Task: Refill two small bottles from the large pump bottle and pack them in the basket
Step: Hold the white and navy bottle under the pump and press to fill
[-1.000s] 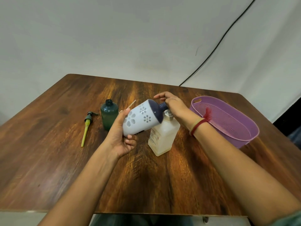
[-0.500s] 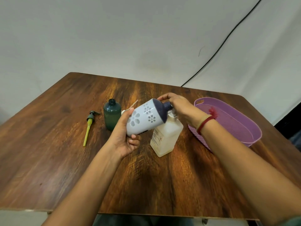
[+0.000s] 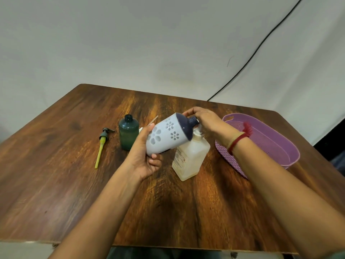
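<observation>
**Floral bottle tipped over the clear bottle's mouth**

The person's left grip [image 3: 143, 157] is wrapped round the base of the white floral bottle [image 3: 168, 135]. The bottle is held off the worktop [image 3: 56, 165] and tilted, its dark neck pointing toward 3 o'clock and slightly up. That neck sits just above the mouth of the clear square bottle [image 3: 190, 157], which stands near the worktop's middle with pale liquid in it. The right grip [image 3: 207, 120] is curled over the floral bottle's dark neck, fingertips on its shoulder; a red thread [image 3: 239, 139] circles that wrist.

At 9 o'clock from the clear bottle, a green bottle [image 3: 128, 134] stands upright with its mouth open. Just beyond it, again at 9 o'clock, a pump head with a yellow tube [image 3: 102, 144] lies flat. The purple basket [image 3: 291, 146] rests at 3 o'clock, near the worktop's edge, partly behind the right forearm. A black cable [image 3: 261, 45] runs down the wall at 1 o'clock.
</observation>
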{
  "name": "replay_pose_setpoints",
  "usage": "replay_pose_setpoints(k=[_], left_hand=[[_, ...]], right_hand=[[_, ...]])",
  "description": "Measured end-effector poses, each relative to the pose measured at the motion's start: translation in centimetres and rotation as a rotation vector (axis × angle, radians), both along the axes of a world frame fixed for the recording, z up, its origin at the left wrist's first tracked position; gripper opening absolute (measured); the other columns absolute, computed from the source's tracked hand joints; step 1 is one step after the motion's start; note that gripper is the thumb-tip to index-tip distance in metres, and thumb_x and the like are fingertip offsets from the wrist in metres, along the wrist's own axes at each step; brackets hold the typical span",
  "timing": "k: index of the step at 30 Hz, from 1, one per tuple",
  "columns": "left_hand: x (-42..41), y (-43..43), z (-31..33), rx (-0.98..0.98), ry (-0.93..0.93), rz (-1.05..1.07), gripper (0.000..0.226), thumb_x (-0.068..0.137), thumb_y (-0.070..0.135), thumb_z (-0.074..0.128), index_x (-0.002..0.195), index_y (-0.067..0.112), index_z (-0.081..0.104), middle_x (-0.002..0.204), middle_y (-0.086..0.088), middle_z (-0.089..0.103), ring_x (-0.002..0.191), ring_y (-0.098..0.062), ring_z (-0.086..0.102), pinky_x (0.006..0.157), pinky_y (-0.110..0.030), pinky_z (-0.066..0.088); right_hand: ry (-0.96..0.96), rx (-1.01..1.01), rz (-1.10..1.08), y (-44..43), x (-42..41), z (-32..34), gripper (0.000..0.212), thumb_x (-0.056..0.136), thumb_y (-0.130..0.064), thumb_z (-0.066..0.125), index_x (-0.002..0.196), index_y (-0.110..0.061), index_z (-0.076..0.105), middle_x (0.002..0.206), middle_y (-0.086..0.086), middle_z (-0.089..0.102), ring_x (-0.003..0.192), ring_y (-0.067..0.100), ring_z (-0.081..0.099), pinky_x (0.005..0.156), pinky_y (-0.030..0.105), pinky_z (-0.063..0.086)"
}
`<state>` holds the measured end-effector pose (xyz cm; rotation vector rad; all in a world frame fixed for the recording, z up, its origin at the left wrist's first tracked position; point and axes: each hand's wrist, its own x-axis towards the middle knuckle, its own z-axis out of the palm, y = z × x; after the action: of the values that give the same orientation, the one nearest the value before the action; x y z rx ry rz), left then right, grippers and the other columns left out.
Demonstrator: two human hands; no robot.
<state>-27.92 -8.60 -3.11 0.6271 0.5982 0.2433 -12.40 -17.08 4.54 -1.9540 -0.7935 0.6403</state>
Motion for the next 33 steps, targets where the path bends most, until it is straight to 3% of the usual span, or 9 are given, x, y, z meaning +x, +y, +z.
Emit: replay_pose_setpoints(k=[5,10,12,16,20,31,33], left_hand=[[-0.2,0.0,-0.4,0.002,0.035,0.005,0.037,0.076,0.054,0.064,0.081,0.018,0.059,0.074,-0.004,0.059,0.031,-0.003,0.037,0.031,-0.008,0.029],[-0.3,0.1,0.0,-0.002,-0.002,-0.008,0.037,0.076,0.054,0.065,0.083,0.018,0.060,0.078,-0.004,0.059,0.032,-0.003,0.037,0.032,-0.008,0.029],[-0.2,0.2,0.1,0.014,-0.016,-0.014,0.037,0.076,0.054,0.064,0.085,0.018,0.060,0.078,-0.005,0.060,0.032,-0.003,0.037,0.032,-0.008,0.029],[0.0,0.1,-0.2,0.040,0.004,0.000,0.036,0.078,0.053,0.063,0.085,0.018,0.060,0.075,-0.004,0.060,0.032,-0.002,0.036,0.031,-0.008,0.029],[-0.1,0.0,-0.1,0.003,-0.001,-0.002,0.036,0.079,0.053,0.063,0.083,0.018,0.059,0.074,-0.004,0.060,0.030,-0.003,0.037,0.030,-0.008,0.029],[-0.1,-0.1,-0.4,0.001,0.021,0.018,0.034,0.078,0.053,0.063,0.081,0.019,0.058,0.074,-0.004,0.058,0.030,-0.003,0.034,0.030,-0.008,0.027],[0.0,-0.3,-0.3,-0.018,0.007,0.011,0.034,0.078,0.053,0.063,0.081,0.019,0.058,0.074,-0.003,0.059,0.030,-0.003,0.034,0.029,-0.008,0.028]], right_hand=[[0.025,0.073,-0.070,0.2,-0.3,-1.8,0.033,0.092,0.004,0.033,0.106,-0.005,0.061,0.095,-0.004,0.051,0.078,0.003,0.047,0.051,0.008,0.041],[0.009,-0.010,-0.044,0.5,-0.1,-0.1,0.033,0.095,-0.001,0.032,0.081,-0.018,0.056,0.094,-0.002,0.051,0.079,0.008,0.048,0.060,0.017,0.040],[0.007,-0.015,-0.012,0.3,0.2,0.0,0.032,0.095,0.000,0.031,0.084,-0.016,0.056,0.092,-0.002,0.052,0.079,0.008,0.048,0.060,0.018,0.041],[-0.022,0.059,-0.006,-0.2,0.5,-1.6,0.031,0.093,0.002,0.030,0.101,-0.011,0.057,0.112,0.005,0.051,0.078,0.007,0.046,0.048,0.008,0.040],[-0.027,0.053,-0.012,0.1,0.4,-1.2,0.033,0.092,0.003,0.030,0.106,-0.009,0.058,0.123,0.009,0.050,0.084,0.007,0.047,0.060,0.015,0.040],[0.025,0.086,0.018,0.1,0.2,-2.0,0.034,0.093,0.003,0.030,0.106,-0.006,0.060,0.108,0.003,0.054,0.083,0.007,0.050,0.061,0.014,0.044],[0.018,0.062,0.026,0.1,0.3,-1.1,0.034,0.094,0.002,0.030,0.107,-0.006,0.060,0.104,0.002,0.053,0.080,0.007,0.049,0.055,0.011,0.043]])
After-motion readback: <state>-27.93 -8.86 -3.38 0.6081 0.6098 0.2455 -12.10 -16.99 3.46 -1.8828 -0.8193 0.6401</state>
